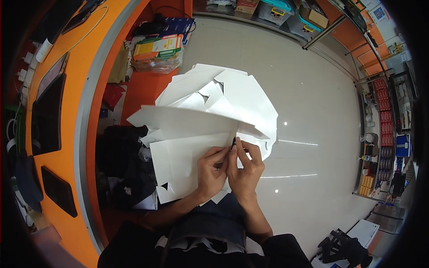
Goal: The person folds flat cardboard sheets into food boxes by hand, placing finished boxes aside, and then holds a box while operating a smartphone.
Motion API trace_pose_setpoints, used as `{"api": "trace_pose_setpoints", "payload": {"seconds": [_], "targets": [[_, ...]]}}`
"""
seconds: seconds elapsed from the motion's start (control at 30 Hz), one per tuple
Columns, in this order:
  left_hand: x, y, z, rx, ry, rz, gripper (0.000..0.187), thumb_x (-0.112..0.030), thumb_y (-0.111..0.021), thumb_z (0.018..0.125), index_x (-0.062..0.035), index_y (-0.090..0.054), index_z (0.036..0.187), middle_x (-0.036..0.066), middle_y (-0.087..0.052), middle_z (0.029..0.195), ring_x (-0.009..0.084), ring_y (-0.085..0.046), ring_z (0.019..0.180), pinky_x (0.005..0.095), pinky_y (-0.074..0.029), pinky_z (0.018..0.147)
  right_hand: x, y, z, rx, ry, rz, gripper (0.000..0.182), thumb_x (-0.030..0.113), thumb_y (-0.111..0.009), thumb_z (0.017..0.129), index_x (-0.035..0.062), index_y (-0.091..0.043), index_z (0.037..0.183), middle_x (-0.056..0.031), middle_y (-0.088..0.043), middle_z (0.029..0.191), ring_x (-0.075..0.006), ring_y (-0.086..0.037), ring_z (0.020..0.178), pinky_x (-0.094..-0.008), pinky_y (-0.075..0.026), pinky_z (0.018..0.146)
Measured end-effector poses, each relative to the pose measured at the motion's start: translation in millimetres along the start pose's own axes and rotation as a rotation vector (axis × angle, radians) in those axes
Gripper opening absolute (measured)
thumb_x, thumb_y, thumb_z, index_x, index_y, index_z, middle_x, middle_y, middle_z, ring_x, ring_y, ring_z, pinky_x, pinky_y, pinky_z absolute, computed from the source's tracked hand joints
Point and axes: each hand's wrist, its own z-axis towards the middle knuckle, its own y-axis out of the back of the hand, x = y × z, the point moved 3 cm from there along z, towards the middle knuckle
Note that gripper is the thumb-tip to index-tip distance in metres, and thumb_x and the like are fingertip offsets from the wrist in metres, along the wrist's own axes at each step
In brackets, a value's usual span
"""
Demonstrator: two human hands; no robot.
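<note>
My left hand [212, 173] and my right hand [246, 172] meet in front of my lap, fingers closed in a pinch. Between the fingertips of my right hand is a small black piece [233, 142], too small to identify. The left fingertips press up beside it; what they grip, if anything, is hidden. Around and under both hands lies a creased white cardboard sheet [178, 156] with cut-out notches, one panel [192, 118] standing up behind the fingers. Beyond it, more white die-cut cardboard sheets [254, 89] are piled loosely.
To the left runs an orange desk [80, 53] with a grey edge, bearing a tablet [47, 116] and a phone [59, 191]. Packages [158, 49] sit on an orange shelf below. Plastic bins [273, 12] and a stocked rack [384, 116] line the far and right sides.
</note>
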Motion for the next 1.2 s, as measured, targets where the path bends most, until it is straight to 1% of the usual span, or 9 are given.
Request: {"api": "trace_pose_setpoints", "payload": {"seconds": [0.2, 0.4, 0.57, 0.67, 0.73, 0.8, 0.83, 0.97, 1.2], "targets": [[4.7, 2.7, 0.6, -0.042, -0.053, -0.063, 0.019, 0.005, -0.059, 0.096, 0.0073, -0.068, 0.113, 0.014, -0.067, 0.114, 0.0148, -0.065, 0.099, 0.026, -0.055, 0.077, -12.8, -3.8, -15.8, 0.009, -0.072, 0.093, 0.019, -0.002, -0.067, 0.088, -0.0069, -0.072, 0.105, -0.0224, -0.067, 0.112, -0.0343, -0.072, 0.092, -0.0385, -0.055, 0.077], [-31.8, 18.6, 3.9, 0.138, 0.076, -0.211, 0.036, -0.006, -0.058, 0.1, 0.0069, -0.056, 0.134, 0.019, -0.066, 0.119, 0.0241, -0.063, 0.114, 0.0335, -0.053, 0.094, -22.4, 1.0, -3.2, 0.256, -0.172, 0.228, 0.051, 0.005, -0.067, 0.091, -0.0008, -0.052, 0.14, -0.0282, -0.067, 0.11, -0.0372, -0.072, 0.093, -0.037, -0.055, 0.079], [-40.0, 164.8, -34.7, -0.042, -0.46, 0.132, 0.066, -0.042, -0.055, 0.101, 0.0043, -0.041, 0.146, 0.024, -0.05, 0.141, 0.0345, -0.052, 0.13, 0.0475, -0.043, 0.109, -41.1, 19.6, 32.2, 0.045, -0.196, 0.214, 0.026, 0.009, -0.063, 0.095, -0.0012, -0.07, 0.118, -0.0201, -0.066, 0.067, -0.0232, -0.059, 0.05, -0.0333, -0.045, 0.053], [-68.5, 181.1, -32.7, -0.397, -0.737, -0.034, 0.05, -0.033, -0.05, 0.104, 0.0052, -0.049, 0.135, 0.025, -0.057, 0.132, 0.0387, -0.057, 0.12, 0.0533, -0.045, 0.102, -48.2, 37.8, 55.2, -0.075, -0.225, 0.226, 0.026, 0.011, -0.063, 0.096, -0.0002, -0.07, 0.118, -0.0158, -0.06, 0.061, -0.0144, -0.043, 0.046, -0.0315, -0.036, 0.047], [-66.1, 163.4, -14.9, -0.579, -0.628, -0.136, 0.044, -0.026, -0.05, 0.104, 0.0076, -0.05, 0.133, 0.028, -0.058, 0.129, 0.0427, -0.056, 0.119, 0.0512, -0.046, 0.101, -49.6, 46.5, 66.3, -0.129, -0.225, 0.242, 0.026, 0.012, -0.064, 0.096, 0.0001, -0.07, 0.118, -0.0123, -0.055, 0.057, -0.0111, -0.038, 0.047, -0.0304, -0.033, 0.046], [-65.3, 126.9, 8.6, -0.17, -0.343, -0.337, 0.073, -0.056, -0.034, 0.104, -0.0007, -0.033, 0.151, 0.022, -0.036, 0.154, 0.0346, -0.038, 0.142, 0.0502, -0.032, 0.118, -42.5, 52.6, 75.4, -0.011, -0.345, 0.279, 0.029, 0.014, -0.064, 0.096, -0.0026, -0.067, 0.119, -0.0256, -0.068, 0.081, -0.0296, -0.066, 0.064, -0.035, -0.053, 0.067], [-66.1, 102.7, 15.2, -0.136, -0.203, -0.722, 0.097, -0.055, -0.067, 0.089, -0.006, -0.018, 0.157, 0.017, -0.037, 0.154, 0.0347, -0.04, 0.14, 0.0518, -0.036, 0.113, -36.6, 54.2, 78.3, -0.019, -0.311, 0.299, 0.027, 0.012, -0.063, 0.096, -0.0041, -0.067, 0.117, -0.0266, -0.069, 0.088, -0.0333, -0.069, 0.072, -0.0371, -0.053, 0.071], [-12.7, 89.4, 12.5, 0.084, 0.033, -0.931, 0.098, -0.055, -0.069, 0.088, -0.0057, -0.019, 0.156, 0.016, -0.038, 0.153, 0.035, -0.041, 0.139, 0.0522, -0.037, 0.113, -33.1, 44.2, 78.5, -0.054, -0.008, 0.267, 0.025, 0.007, -0.057, 0.097, -0.0058, -0.066, 0.117, -0.0277, -0.069, 0.097, -0.0424, -0.069, 0.087, -0.0414, -0.054, 0.079], [65.5, 105.3, 8.9, 0.313, 0.198, -0.987, 0.099, -0.055, -0.072, 0.086, -0.0052, -0.021, 0.155, 0.016, -0.04, 0.151, 0.0355, -0.042, 0.138, 0.0529, -0.039, 0.112, -50.5, 32.8, 73.6, 0.101, -0.236, 0.292, 0.023, 0.005, -0.063, 0.093, -0.0023, -0.069, 0.115, -0.0227, -0.072, 0.101, -0.0369, -0.07, 0.091, -0.0397, -0.054, 0.083]]}}
